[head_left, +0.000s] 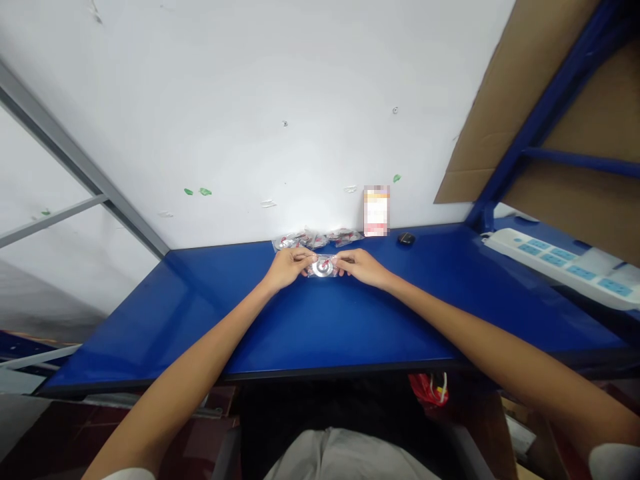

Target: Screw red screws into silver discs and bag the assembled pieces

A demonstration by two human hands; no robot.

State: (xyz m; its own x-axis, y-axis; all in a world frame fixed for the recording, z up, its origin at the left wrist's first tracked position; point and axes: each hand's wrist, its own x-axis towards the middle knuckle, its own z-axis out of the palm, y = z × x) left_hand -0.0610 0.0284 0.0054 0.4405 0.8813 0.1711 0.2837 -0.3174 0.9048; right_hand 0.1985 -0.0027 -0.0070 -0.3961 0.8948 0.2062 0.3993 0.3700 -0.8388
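Between my two hands is a small clear plastic bag with a round, shiny metal disc and something red inside. My left hand pinches the bag's left edge, and my right hand pinches its right edge. The bag is stretched flat between them, over the blue table. Just behind my hands, against the wall, lies a row of similar clear bags with metal and red bits showing. Exactly what the metal piece is, I cannot make out.
A blurred-out upright card leans on the white wall behind the table. A small black object lies to its right. Farther right is a long white power strip. Blue shelf framing and cardboard rise at the right.
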